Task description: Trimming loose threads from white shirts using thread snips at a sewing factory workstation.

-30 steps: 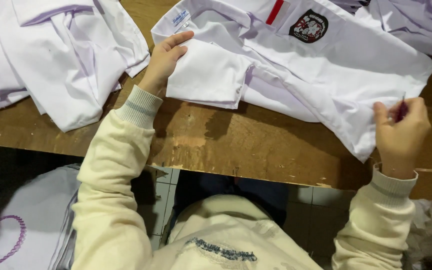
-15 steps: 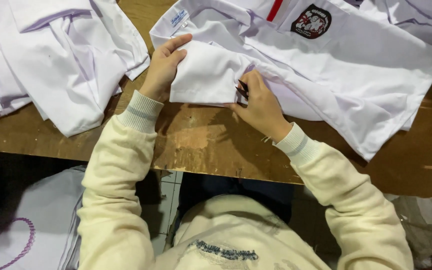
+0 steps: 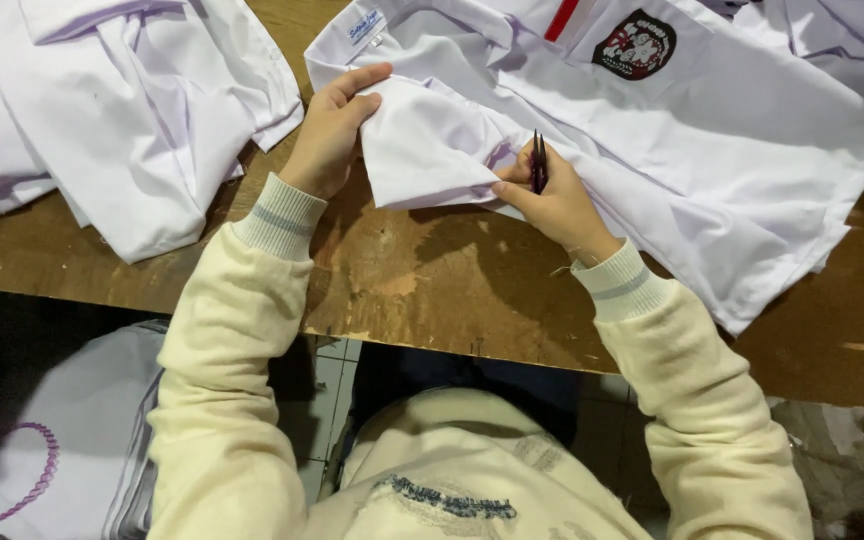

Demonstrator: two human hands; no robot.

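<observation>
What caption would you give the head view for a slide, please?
Left hand holds a white shirt sleeve while right hand grips small dark snips.

I note: white shirt collar cut off at top edge; snips handles hidden inside right hand; chest badge detail unreadable.
</observation>
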